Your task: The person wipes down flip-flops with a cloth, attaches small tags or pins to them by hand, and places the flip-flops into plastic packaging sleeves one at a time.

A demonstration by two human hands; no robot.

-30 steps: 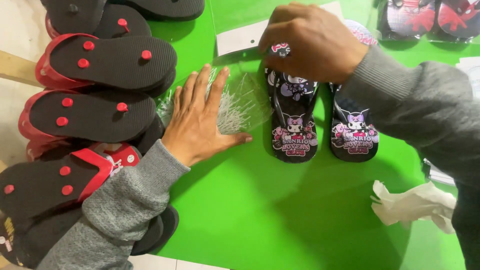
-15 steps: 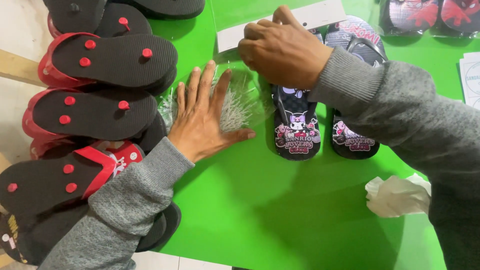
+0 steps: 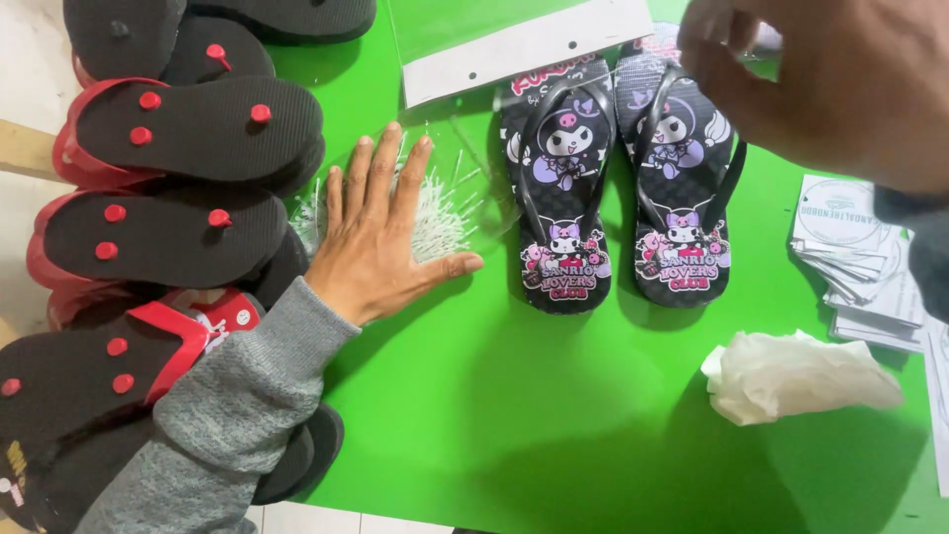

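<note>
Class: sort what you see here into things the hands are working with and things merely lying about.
In hand: left hand flat on the white pins under the clear bag; right hand above the printed sandals.

Lying about: red-soled sandals, crumpled tissue, paper cards.

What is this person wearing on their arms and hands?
Both arms are in grey knit sleeves with ribbed cuffs at the wrist: the left sleeve shows a heathered, slightly fuzzy weave, and the right sleeve shows only at its edge. The left hand and right hand are bare.
</note>
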